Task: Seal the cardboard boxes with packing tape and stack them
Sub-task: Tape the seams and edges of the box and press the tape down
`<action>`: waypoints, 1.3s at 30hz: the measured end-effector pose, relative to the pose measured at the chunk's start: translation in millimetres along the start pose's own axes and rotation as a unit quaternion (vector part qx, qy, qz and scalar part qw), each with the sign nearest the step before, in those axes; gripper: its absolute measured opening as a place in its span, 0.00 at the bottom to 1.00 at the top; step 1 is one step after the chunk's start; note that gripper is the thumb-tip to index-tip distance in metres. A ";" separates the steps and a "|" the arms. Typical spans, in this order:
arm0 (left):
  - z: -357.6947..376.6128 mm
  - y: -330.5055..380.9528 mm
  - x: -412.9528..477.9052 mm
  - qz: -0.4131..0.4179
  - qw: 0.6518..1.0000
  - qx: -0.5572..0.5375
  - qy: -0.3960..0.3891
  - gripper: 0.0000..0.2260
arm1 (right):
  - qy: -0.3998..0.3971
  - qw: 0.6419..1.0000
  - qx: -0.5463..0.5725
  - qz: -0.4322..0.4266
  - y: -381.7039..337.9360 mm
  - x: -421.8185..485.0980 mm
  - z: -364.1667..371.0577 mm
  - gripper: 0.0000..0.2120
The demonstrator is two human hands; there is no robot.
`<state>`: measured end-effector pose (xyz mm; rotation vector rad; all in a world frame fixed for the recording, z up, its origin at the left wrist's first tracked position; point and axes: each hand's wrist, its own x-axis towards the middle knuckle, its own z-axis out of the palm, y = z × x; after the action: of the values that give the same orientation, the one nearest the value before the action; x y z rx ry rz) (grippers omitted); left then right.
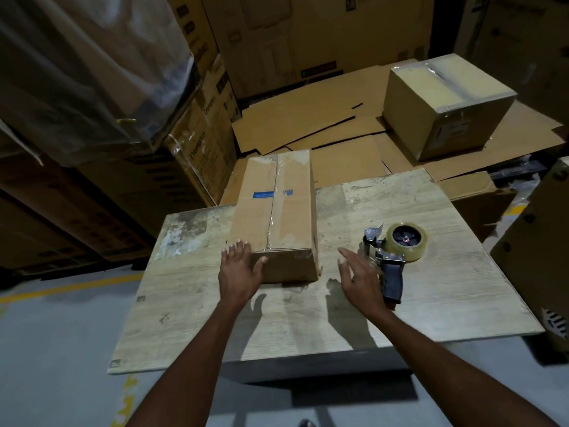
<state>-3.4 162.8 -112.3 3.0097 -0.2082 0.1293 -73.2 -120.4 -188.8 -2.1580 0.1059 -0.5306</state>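
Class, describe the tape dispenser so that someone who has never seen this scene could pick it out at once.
Find the pale wooden table among the stacked cartons. On its right half, to the right of the long taped box, lies the tape dispenser. It alone is not cardboard: a clear tape roll on a metal frame with a dark grip.

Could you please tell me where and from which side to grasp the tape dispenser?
Probably by its dark handle, from the near side with the right hand: the handle points toward the person, while the tape roll and blade lie at the far end.
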 end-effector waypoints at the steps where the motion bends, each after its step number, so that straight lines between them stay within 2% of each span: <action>1: 0.8 -7.3 -2.1 0.017 0.999 -0.033 0.006 0.33 | -0.022 1.000 -0.007 -0.021 -2.6 0.0 5.8 0.19; 3: 2.5 -20.8 -6.9 0.048 0.993 -0.102 0.037 0.25 | -0.055 0.998 -0.016 -0.040 -6.2 0.4 14.8 0.21; 5: 5.6 -29.7 -10.2 0.078 0.983 -0.133 0.104 0.19 | -0.072 0.997 -0.018 -0.038 -8.1 0.3 21.4 0.22; 7: 10.0 -33.5 -9.1 0.108 0.969 -0.141 0.171 0.15 | -0.075 0.997 -0.009 -0.025 -9.8 1.6 25.7 0.23; 9: 9.6 -28.7 -3.2 0.145 0.960 -0.153 0.186 0.13 | -0.082 0.997 0.004 -0.014 -12.8 4.8 28.9 0.24; 13: 5.5 -2.9 17.9 0.229 0.944 -0.196 0.133 0.17 | -0.108 0.994 0.019 -0.025 -19.4 8.0 33.8 0.30; 16: 4.4 16.2 30.7 0.273 0.940 -0.189 0.084 0.20 | -0.109 0.993 0.020 -0.047 -18.5 11.4 42.2 0.34; 25: 23.2 6.5 46.1 0.294 0.940 -0.173 0.027 0.25 | -0.126 0.990 0.024 -0.063 -5.8 6.2 70.3 0.40; 29: 28.0 4.3 46.3 0.298 0.936 -0.182 0.034 0.26 | -0.149 0.986 0.039 -0.058 12.1 -0.3 65.3 0.35; 34: 27.7 0.2 51.4 0.298 0.934 -0.196 0.017 0.24 | -0.059 0.994 0.089 -0.025 -2.5 12.1 60.0 0.30; 39: 25.9 -2.1 55.1 0.298 0.934 -0.198 0.002 0.25 | -0.052 0.993 0.093 -0.055 -9.3 30.2 63.5 0.29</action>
<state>53.3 154.3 -133.0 2.4519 -1.0103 0.1280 -20.9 -75.0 -204.2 -2.0120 -0.1164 -0.4708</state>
